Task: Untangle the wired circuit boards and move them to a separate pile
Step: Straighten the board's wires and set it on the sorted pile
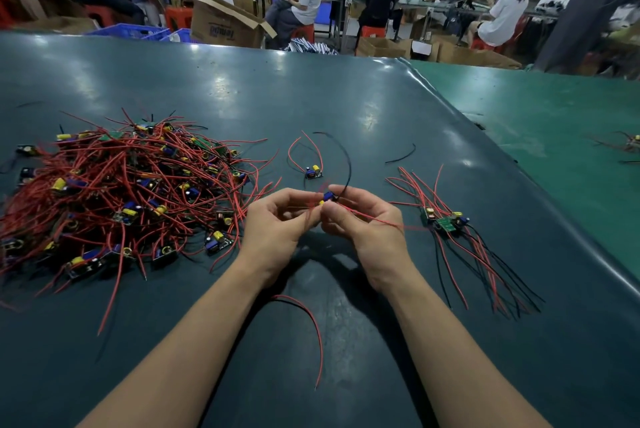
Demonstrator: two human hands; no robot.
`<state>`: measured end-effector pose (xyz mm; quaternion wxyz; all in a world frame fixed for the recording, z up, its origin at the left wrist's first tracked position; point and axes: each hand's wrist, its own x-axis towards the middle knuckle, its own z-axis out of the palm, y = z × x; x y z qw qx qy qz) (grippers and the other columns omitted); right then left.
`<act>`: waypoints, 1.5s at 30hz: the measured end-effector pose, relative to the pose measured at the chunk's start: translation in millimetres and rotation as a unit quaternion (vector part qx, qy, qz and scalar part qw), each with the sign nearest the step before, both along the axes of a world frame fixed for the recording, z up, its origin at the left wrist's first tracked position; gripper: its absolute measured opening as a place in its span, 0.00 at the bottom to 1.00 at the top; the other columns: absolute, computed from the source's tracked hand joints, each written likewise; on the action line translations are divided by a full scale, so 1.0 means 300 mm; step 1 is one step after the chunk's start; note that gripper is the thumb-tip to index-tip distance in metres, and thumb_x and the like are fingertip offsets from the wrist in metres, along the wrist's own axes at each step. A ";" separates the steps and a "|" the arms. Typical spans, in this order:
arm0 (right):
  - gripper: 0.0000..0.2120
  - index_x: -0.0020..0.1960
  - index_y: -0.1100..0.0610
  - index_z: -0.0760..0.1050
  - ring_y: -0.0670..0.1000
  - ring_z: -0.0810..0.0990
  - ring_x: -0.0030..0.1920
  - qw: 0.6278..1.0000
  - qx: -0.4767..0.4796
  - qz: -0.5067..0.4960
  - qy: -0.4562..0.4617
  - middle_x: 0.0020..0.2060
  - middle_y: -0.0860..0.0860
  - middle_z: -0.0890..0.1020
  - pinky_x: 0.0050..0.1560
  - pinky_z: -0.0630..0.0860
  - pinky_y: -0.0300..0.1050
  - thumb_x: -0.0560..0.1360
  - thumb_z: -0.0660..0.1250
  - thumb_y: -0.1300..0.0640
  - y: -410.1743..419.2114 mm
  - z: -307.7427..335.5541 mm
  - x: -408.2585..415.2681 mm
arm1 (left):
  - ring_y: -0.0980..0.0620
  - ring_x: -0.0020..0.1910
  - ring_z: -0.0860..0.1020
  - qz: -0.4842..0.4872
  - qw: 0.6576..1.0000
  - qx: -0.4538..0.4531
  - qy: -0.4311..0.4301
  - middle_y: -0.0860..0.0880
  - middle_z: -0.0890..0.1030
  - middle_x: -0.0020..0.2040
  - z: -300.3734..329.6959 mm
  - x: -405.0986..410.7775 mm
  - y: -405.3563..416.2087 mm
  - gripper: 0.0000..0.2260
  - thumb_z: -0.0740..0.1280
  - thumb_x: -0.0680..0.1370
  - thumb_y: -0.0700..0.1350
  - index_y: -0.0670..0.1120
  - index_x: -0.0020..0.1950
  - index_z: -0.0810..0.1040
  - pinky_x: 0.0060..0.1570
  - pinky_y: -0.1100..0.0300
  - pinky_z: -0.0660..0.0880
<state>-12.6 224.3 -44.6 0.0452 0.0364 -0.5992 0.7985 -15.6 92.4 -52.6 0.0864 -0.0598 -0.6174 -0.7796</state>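
Head view. Nearest the camera: two bare forearms reaching forward over a dark teal tabletop point(311, 88). Between them a loose red wire point(313, 327) lies curved on the surface, beside a thin black one.

Left hand point(277, 223) and right hand point(363, 226) meet at centre, raised just above the tabletop. Together they hold one small circuit board point(327, 197), blue and yellow parts showing between the fingertips. Left hand: fingers curled, pinching at the board's left side and a red lead. Right hand: thumb and forefinger pinch the board; a red lead runs from it across the palm toward the right, a black lead arcs up and away behind.

Left of the hands: the large tangled pile point(121, 192) of boards and red wires, resting on the tabletop, near the left hand.

Right of the hands: the smaller sorted pile point(446, 219), a few boards with red and black leads fanned toward the camera.

Just beyond the hands, a single board point(314, 173) lies alone, its wires looped. A stray black wire point(401, 154) lies farther right.

Background: seated workers, cardboard boxes, red stools.
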 end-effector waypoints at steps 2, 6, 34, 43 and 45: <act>0.03 0.47 0.61 0.82 0.48 0.84 0.35 0.999 -0.002 -0.032 -0.005 0.36 0.53 0.86 0.34 0.79 0.38 0.75 0.70 0.66 0.000 0.003 -0.002 | 0.56 0.36 0.83 -0.005 1.000 -0.002 -0.002 0.48 0.86 0.37 0.001 0.004 0.004 0.08 0.75 0.67 0.34 0.40 0.44 0.82 0.39 0.66 0.78; 0.04 0.40 0.59 0.81 0.48 0.81 0.29 0.997 -0.040 -0.061 -0.037 0.33 0.53 0.85 0.28 0.75 0.37 0.74 0.72 0.61 0.002 0.013 -0.006 | 0.53 0.39 0.82 -0.005 0.999 0.035 -0.025 0.47 0.85 0.40 0.003 0.001 -0.007 0.09 0.76 0.66 0.39 0.42 0.45 0.83 0.44 0.63 0.80; 0.04 0.45 0.56 0.83 0.42 0.74 0.24 0.972 0.042 -0.230 0.003 0.35 0.48 0.79 0.21 0.69 0.36 0.77 0.70 0.60 0.053 -0.030 -0.061 | 0.60 0.30 0.79 0.008 0.999 0.001 -0.031 0.52 0.84 0.32 0.013 0.007 -0.010 0.08 0.73 0.70 0.29 0.38 0.45 0.81 0.35 0.70 0.75; 0.12 0.60 0.61 0.78 0.43 0.71 0.24 0.970 -0.054 -0.234 -0.045 0.31 0.48 0.79 0.21 0.64 0.35 0.77 0.67 0.65 0.079 -0.030 -0.082 | 0.55 0.31 0.78 -0.017 0.998 0.017 -0.057 0.49 0.84 0.35 0.014 0.006 -0.021 0.07 0.77 0.62 0.39 0.45 0.38 0.85 0.39 0.66 0.77; 0.13 0.62 0.60 0.75 0.43 0.70 0.22 0.969 -0.065 -0.236 -0.039 0.31 0.49 0.80 0.20 0.63 0.34 0.79 0.62 0.67 0.084 -0.024 -0.083 | 0.54 0.32 0.78 -0.025 0.997 0.033 -0.061 0.48 0.84 0.35 0.012 0.005 -0.025 0.07 0.77 0.59 0.41 0.47 0.37 0.86 0.40 0.65 0.77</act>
